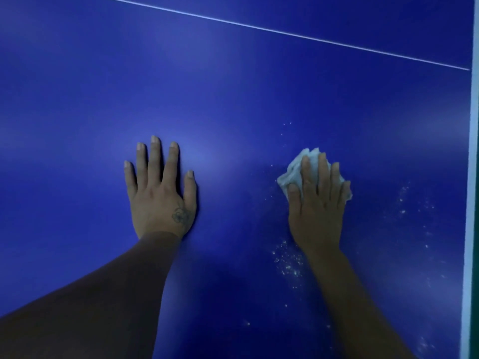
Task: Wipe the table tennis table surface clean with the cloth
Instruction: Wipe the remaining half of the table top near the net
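Observation:
The blue table tennis table (233, 86) fills the view. My right hand (317, 203) lies flat on a crumpled white cloth (293, 172) and presses it against the surface with straight fingers. My left hand (160, 187) rests flat on the table to the left, fingers spread, holding nothing. White specks of dust (287, 263) are scattered beside my right wrist, and more dust (404, 203) lies to the right of the cloth.
A thin white centre line (285, 32) runs diagonally across the far part of the table. The white edge stripe (470, 203) marks the table's right border, close to the cloth.

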Demonstrator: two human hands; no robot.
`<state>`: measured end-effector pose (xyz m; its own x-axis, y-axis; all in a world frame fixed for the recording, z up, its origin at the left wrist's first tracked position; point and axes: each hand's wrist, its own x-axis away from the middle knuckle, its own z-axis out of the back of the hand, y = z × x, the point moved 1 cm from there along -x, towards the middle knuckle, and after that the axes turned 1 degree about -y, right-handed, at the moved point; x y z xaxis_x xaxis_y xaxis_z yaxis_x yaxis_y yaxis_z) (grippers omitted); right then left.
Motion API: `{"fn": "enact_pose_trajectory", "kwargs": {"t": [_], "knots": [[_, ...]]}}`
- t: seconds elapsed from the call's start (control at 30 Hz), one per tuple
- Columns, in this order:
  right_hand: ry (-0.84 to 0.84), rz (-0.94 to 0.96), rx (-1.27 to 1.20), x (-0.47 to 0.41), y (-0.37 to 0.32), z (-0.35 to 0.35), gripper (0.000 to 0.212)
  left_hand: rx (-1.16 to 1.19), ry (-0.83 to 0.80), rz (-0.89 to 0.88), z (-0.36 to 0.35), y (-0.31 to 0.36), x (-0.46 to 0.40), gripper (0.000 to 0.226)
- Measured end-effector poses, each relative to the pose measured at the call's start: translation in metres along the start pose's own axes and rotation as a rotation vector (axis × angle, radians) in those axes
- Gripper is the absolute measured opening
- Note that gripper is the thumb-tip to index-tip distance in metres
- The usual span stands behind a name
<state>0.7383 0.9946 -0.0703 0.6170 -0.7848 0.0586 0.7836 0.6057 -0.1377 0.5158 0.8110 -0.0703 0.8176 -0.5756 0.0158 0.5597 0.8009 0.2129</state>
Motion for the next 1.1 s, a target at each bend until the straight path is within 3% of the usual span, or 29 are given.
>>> {"fn": "enact_pose_trajectory", "kwargs": {"t": [0.1, 0.3, 0.47, 0.63, 0.9, 1.1], "knots": [[0.025, 0.069, 0.068, -0.06, 0.007, 0.004, 0.062, 0.008, 0.012, 0.001, 0.0, -0.001, 0.0, 0.064], [0.052, -0.054, -0.026, -0.162, -0.022, 0.004, 0.067, -0.004, 0.003, 0.0, -0.002, -0.002, 0.0, 0.064], [0.044, 0.206, -0.033, -0.076, -0.062, -0.007, 0.057, 0.013, -0.001, -0.004, -0.002, -0.002, 0.0, 0.064], [-0.103, 0.373, -0.096, 0.061, -0.087, -0.006, 0.058, 0.003, -0.017, -0.012, -0.002, -0.004, -0.001, 0.065], [-0.078, 0.289, -0.092, -0.008, -0.095, -0.004, 0.063, -0.01, -0.062, -0.063, 0.005, -0.008, 0.009, 0.066], [-0.076, 0.503, -0.075, 0.037, -0.111, -0.009, 0.06, -0.009, -0.044, -0.108, 0.009, -0.026, 0.093, 0.061]]}}
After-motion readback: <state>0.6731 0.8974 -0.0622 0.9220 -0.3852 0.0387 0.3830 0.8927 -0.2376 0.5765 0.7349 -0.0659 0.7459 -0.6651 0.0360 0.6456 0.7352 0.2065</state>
